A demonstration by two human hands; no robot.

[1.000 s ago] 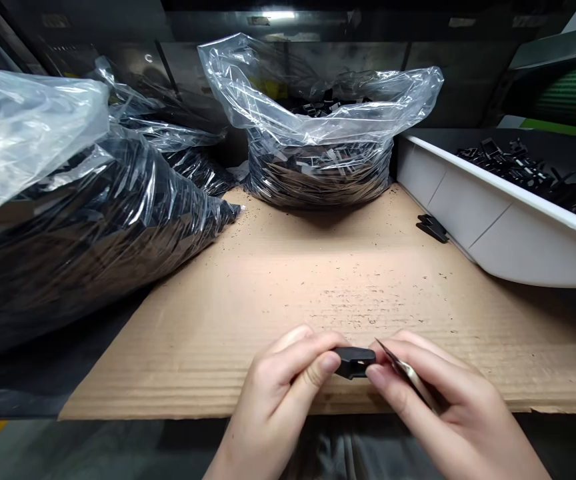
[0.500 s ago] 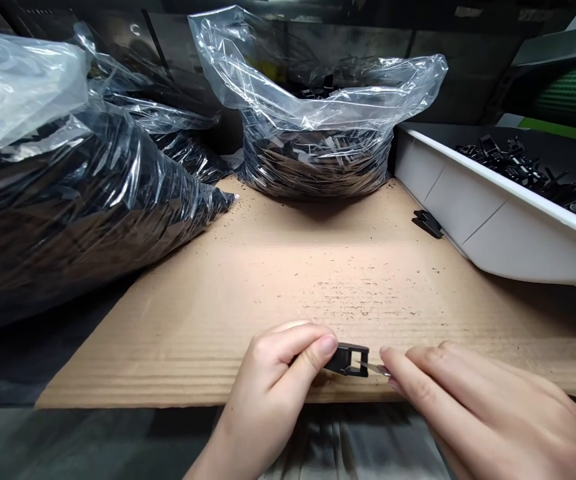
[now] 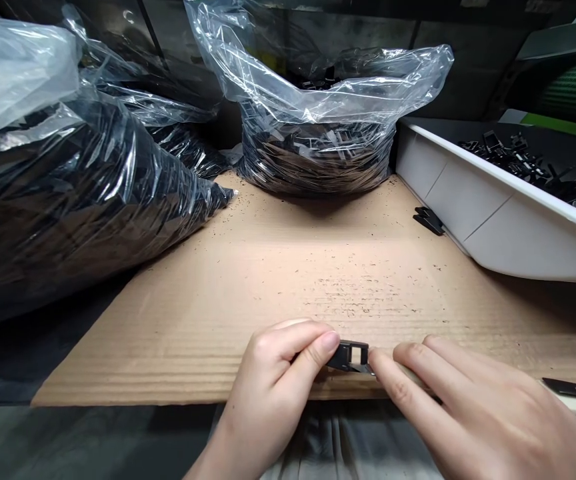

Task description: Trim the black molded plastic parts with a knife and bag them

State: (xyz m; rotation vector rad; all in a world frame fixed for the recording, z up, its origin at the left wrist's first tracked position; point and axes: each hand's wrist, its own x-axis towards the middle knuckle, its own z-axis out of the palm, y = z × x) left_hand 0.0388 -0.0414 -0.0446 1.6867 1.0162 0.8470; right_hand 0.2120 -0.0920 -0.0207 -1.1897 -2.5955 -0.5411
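The left hand [image 3: 278, 383] pinches the small black part [image 3: 341, 357] between thumb and curled forefinger, its square-windowed end sticking out to the right, over the near edge of the cardboard sheet [image 3: 248, 287]. The right hand [image 3: 483, 400] grips a thin metal blade [image 3: 365, 369], whose tip lies at the window's lower rim; whether it is touching cannot be told. The forefinger's tip is just beside the part's right end. Beyond the hands the cardboard runs open, ribbed and flecked with dark specks, up to a crinkled clear plastic bag [image 3: 318, 157] bulging with dark pieces. A second glossy bag [image 3: 83, 193] slopes along the left side, overlapping the sheet, while a smooth white bin [image 3: 523, 227] bounds the right, holding angular black pieces [image 3: 518, 160]. A flat, narrow black piece [image 3: 429, 221] lies against the bin's foot, well apart from both hands.
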